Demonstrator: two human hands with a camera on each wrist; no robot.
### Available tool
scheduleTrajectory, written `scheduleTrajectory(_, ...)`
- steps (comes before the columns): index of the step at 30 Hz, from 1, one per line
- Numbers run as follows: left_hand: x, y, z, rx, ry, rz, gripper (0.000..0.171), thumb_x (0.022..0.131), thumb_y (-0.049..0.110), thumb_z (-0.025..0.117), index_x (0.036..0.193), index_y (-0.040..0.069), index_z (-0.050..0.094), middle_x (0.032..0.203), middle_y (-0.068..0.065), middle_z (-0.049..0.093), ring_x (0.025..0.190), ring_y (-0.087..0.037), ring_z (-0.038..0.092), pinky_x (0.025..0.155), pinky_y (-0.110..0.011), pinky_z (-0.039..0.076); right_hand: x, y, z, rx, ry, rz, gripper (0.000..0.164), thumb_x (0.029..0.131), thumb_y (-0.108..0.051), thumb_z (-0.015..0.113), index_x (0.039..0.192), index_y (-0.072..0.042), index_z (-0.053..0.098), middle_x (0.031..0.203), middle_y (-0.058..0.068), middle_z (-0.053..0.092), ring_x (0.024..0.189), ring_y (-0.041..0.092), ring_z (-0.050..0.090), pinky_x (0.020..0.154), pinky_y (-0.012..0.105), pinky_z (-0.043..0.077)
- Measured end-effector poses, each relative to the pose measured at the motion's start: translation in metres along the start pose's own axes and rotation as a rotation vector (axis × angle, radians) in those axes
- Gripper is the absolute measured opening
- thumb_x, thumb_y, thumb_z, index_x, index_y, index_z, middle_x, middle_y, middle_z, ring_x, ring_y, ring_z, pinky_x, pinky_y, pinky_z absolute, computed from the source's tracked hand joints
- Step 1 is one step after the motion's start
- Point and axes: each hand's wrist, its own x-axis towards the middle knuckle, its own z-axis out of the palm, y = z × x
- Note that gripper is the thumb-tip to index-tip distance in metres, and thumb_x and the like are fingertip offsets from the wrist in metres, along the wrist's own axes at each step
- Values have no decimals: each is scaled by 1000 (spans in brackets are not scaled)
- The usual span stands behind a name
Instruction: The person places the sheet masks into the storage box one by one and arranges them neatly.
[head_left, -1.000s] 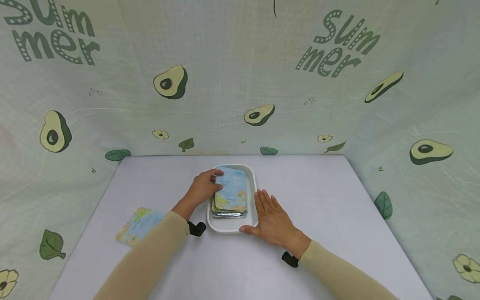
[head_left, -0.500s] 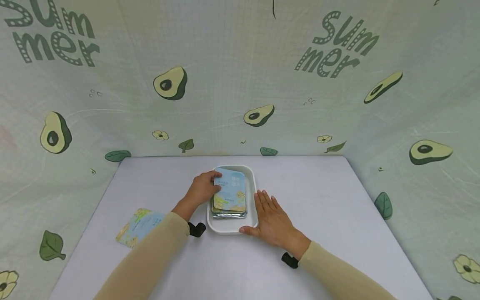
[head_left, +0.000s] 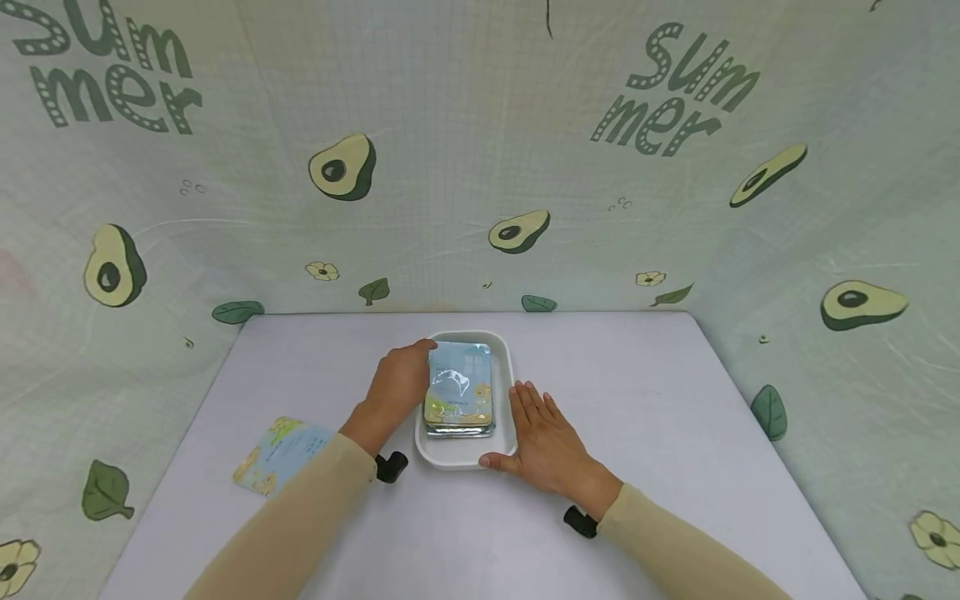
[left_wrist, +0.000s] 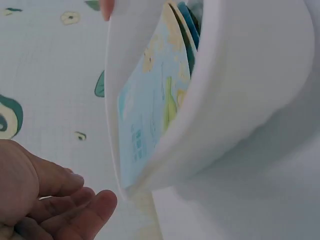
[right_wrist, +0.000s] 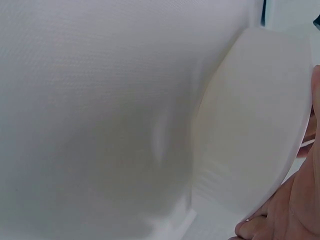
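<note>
A white tray [head_left: 457,454] stands on the table with a stack of flat, light-blue foil sachets [head_left: 460,383] inside, yellow print along their near end. Beside the tray's far left corner is my left hand [head_left: 399,379]. In the left wrist view that hand [left_wrist: 65,202] has loosely bent fingers with nothing between them, close to the corner where the top sachet [left_wrist: 147,120] lies inside the rim. My right hand [head_left: 546,437] rests its straight fingers along the tray's right side, thumb at the front corner. The right wrist view shows this hand [right_wrist: 295,202] at the tray's rim.
Another light-blue sachet [head_left: 281,454] lies on the white table [head_left: 637,400] at the left, partly covered by the left sleeve [head_left: 300,517]. A cloth [head_left: 427,150] printed with avocados and leaves rises behind the table and along both sides.
My left hand has let go of the top sachet, which now lies squarer on the stack. That hand has turned slightly at the tray's left edge. My right hand has stayed put.
</note>
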Motion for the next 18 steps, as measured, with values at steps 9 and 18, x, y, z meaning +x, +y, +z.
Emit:
scheduleTrajectory(9,-23,-45,-14,24,25,25,41,109,18,56,149,6,59,147,-19,64,137,-38,60,110,-55,52,0,1,4,18,15,0,121,91,-86,49,164,8,23,171,28,24,161,42,22,129,58,24)
scheduleTrajectory(18,-75,-115,-44,126,133,-44,52,108,22,58,148,-11,50,149,-37,51,143,-63,37,112,-81,29,0,1,3,49,12,7,122,91,-86,49,164,7,22,172,28,21,162,41,19,130,58,22)
